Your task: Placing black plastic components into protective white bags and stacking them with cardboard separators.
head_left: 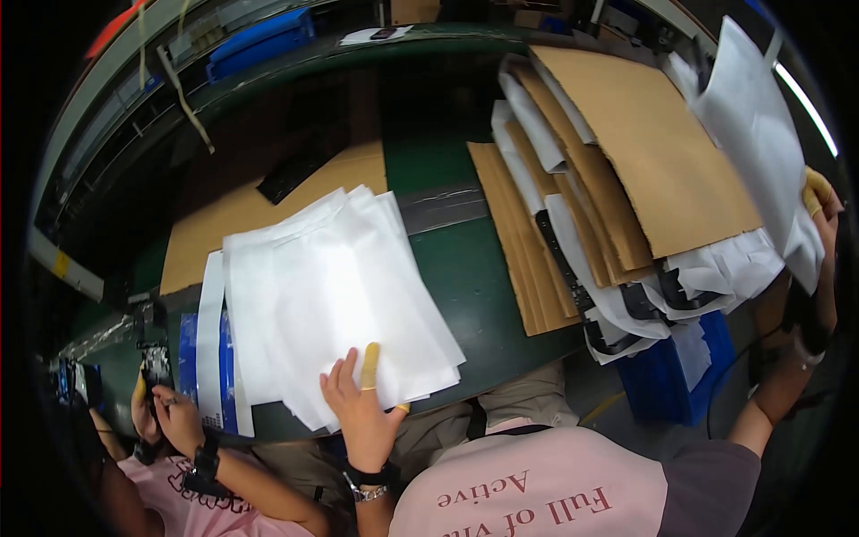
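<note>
My left hand [362, 407] lies flat on the near edge of a fanned stack of white sheets [331, 286], fingers spread, with yellow finger covers on two fingers. At the far right, my right hand [821, 210], also with a yellow fingertip cover, grips the lower corner of a single white sheet [756, 134] held up in the air. Below that sheet lies a pile of brown cardboard sheets [644, 152] mixed with white wraps and flat black parts [573, 277].
Everything rests on a green belt table [474, 268]. A brown cardboard piece [233, 215] lies behind the white stack. A blue crate [680, 376] stands under the table's right end. At lower left, a co-worker's hands [161, 407] hold a small dark object.
</note>
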Demonstrator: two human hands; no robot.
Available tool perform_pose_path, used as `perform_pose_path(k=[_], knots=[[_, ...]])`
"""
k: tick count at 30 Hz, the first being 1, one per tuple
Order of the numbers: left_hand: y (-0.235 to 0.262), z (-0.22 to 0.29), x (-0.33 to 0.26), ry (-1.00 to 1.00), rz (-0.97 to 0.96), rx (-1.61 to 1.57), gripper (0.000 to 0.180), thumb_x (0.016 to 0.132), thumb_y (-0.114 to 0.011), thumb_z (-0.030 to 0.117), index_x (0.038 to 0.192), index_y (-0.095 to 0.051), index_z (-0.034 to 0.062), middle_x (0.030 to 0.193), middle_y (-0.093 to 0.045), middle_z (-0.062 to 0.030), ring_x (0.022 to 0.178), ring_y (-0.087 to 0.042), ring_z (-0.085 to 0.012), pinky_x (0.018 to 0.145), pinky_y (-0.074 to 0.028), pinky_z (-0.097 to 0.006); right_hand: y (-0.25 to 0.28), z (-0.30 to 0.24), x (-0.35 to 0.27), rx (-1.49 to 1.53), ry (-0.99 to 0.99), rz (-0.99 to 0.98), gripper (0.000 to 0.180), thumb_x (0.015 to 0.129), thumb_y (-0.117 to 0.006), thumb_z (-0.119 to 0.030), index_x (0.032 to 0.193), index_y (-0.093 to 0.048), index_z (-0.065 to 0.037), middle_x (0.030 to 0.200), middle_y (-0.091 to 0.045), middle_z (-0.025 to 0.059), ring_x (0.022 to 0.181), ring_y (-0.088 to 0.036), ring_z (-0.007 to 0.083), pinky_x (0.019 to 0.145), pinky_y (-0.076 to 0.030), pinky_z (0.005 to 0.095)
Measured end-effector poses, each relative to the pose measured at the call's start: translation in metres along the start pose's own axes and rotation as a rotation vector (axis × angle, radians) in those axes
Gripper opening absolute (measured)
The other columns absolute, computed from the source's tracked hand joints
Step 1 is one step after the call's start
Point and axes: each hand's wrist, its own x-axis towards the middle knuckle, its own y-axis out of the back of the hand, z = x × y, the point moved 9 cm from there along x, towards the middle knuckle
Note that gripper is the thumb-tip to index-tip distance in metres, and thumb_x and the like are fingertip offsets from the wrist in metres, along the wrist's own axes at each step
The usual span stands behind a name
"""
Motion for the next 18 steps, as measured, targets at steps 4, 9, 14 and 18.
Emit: perform_pose_path(k=[4,9,14,18], knots=[[0.005,0.004,-0.008,-0.007,0.011,-0.029,0.078,0.059,-0.075,0.013,0.131,-0.046,0.0078,0.138,-0.036,-0.0132,0.127,-0.031,-0.0357,0.110,-0.016,-0.052,-0.139,-0.071,-0.091,0.108,0.138,-0.138,0.023,0.089,-0.058,-0.005,0.110,-0.059,0.004,0.104,-0.063,0.0077,0.093,-0.060,0.0127,0.083,-0.046,0.0241],[-0.055,-0.049,-0.048,-0.086,0.117,-0.444,0.046,0.080,-0.060,0.025,0.124,-0.054,0.0094,0.126,-0.047,-0.0168,0.116,-0.044,-0.0339,0.106,-0.025,-0.053,-0.336,-0.130,-0.199,0.492,0.127,-0.543,0.020,0.081,-0.055,0.007,0.097,-0.066,0.001,0.097,-0.063,0.0097,0.091,-0.059,0.0164,0.084,-0.046,0.0266],[-0.035,-0.012,-0.017,-0.020,-0.242,-0.118,0.056,0.072,-0.071,0.034,0.118,-0.057,0.0053,0.117,-0.053,-0.0186,0.111,-0.048,-0.0356,0.104,-0.027,-0.054,-0.487,-0.122,-0.215,0.654,-0.046,-0.632,0.018,0.085,-0.056,0.001,0.099,-0.066,0.002,0.095,-0.066,0.0078,0.079,-0.060,0.0097,0.072,-0.047,0.0225],[0.010,-0.008,-0.006,-0.169,0.077,-0.152,0.051,0.071,-0.073,0.028,0.114,-0.060,0.0032,0.114,-0.054,-0.0181,0.117,-0.042,-0.0385,0.105,-0.024,-0.053,-0.520,-0.114,-0.206,0.690,-0.087,-0.640,0.019,0.085,-0.054,0.002,0.099,-0.067,0.000,0.094,-0.066,0.0087,0.076,-0.060,0.0121,0.070,-0.048,0.0238]])
